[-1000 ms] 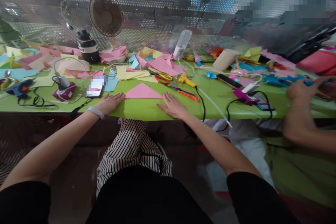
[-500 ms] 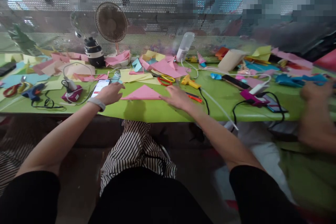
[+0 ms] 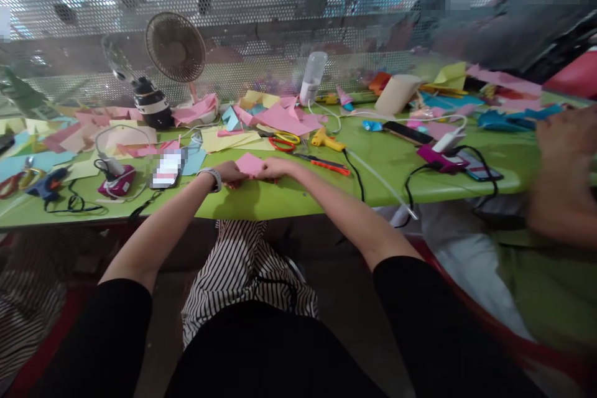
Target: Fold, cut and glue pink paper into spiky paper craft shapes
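Where the two hands meet near the front edge of the green surface (image 3: 289,196), a folded pink paper (image 3: 249,163) pinched between them, left hand (image 3: 231,173) on its left side and right hand (image 3: 276,168) on its right, both grips narrow and closed on the paper's edges. Raised a little off the surface, flat face tilted toward the camera, long axis roughly left to right; which way any corner points too small to tell. Plain pale pink, matte, no print, small against the hands. A light band on the left wrist. Just left of the left hand, a phone (image 3: 166,169) lying screen up; beyond it a magenta charger block (image 3: 114,181) with white cable, and a blue glue gun (image 3: 46,181) nearer the far left. Behind the paper, red-and-yellow scissors (image 3: 282,140), a yellow glue gun (image 3: 328,140) and an orange cutter (image 3: 329,165), with loose pink, yellow and blue sheets strewn toward the perforated metal screen (image 3: 261,68). A small fan (image 3: 175,48) and a white bottle (image 3: 312,78) standing at the back. No open container with visible contents. At the right edge, another person's blurred hand (image 3: 562,137) over the surface.
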Demonstrator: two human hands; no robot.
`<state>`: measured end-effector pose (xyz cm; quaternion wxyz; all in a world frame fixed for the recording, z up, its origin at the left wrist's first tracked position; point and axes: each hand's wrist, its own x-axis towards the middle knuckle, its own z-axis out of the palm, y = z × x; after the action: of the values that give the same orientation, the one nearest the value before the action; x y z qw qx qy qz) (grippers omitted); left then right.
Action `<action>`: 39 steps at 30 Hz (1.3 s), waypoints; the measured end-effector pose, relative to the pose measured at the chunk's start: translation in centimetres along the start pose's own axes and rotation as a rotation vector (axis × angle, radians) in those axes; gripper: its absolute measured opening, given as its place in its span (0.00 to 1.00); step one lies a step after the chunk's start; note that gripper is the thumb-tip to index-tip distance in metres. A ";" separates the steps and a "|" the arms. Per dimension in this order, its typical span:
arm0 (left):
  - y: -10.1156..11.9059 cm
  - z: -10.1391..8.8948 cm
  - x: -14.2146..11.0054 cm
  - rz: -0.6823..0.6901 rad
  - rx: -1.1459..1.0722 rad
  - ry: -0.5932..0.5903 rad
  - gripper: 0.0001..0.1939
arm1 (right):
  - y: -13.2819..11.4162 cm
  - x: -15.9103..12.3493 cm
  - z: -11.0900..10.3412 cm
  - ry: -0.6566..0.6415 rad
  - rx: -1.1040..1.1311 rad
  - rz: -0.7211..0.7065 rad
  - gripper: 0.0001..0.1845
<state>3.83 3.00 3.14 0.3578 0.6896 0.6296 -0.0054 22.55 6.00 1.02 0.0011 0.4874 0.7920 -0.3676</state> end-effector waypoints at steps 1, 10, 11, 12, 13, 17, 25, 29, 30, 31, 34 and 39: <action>0.0 -0.1 0.1 -0.027 -0.021 -0.014 0.23 | -0.1 0.0 -0.2 -0.015 -0.003 0.006 0.19; -1.1 -0.3 1.3 -0.095 -0.120 -0.053 0.21 | -0.4 0.2 -0.8 -0.097 0.070 0.098 0.22; -1.2 -0.3 1.5 -0.105 -0.126 -0.050 0.21 | -0.4 0.4 -0.8 -0.110 0.080 0.111 0.22; -1.3 -0.3 1.6 -0.120 -0.132 -0.044 0.20 | -0.4 0.5 -0.9 -0.121 0.085 0.123 0.22; -1.3 -0.2 1.8 -0.136 -0.141 -0.039 0.20 | -0.4 0.6 -0.9 -0.132 0.086 0.133 0.22; -1.4 -0.1 1.9 -0.167 -0.199 -0.020 0.18 | -0.6 0.8 -1.2 -0.148 0.082 0.157 0.22; -4.0 -0.8 0.9 -0.191 -0.358 -0.063 0.14 | -0.4 0.7 -1.0 -0.126 0.119 0.185 0.22; -6.3 -1.7 0.3 -0.224 -0.316 -0.078 0.16 | -0.1 1.0 -0.9 -0.117 0.126 0.193 0.22; -7.1 -2.1 0.2 -0.235 -0.293 -0.072 0.17 | 0.0 1.1 -0.8 -0.115 0.124 0.192 0.22; -7.9 -2.4 0.0 -0.253 -0.261 -0.073 0.18 | 0.0 1.2 -0.8 -0.112 0.123 0.190 0.22; -10.3 -3.4 -0.8 -0.278 -0.210 -0.081 0.20 | 0.1 1.5 -0.8 -0.113 0.100 0.180 0.22; -11.6 -3.8 -2.1 -0.265 -0.217 -0.108 0.23 | 0.5 1.5 -1.2 -0.124 0.053 0.199 0.24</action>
<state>-8.42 2.48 1.27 0.4596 0.5566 0.6917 -0.0217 22.56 8.01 1.08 0.0735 0.5397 0.7283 -0.4159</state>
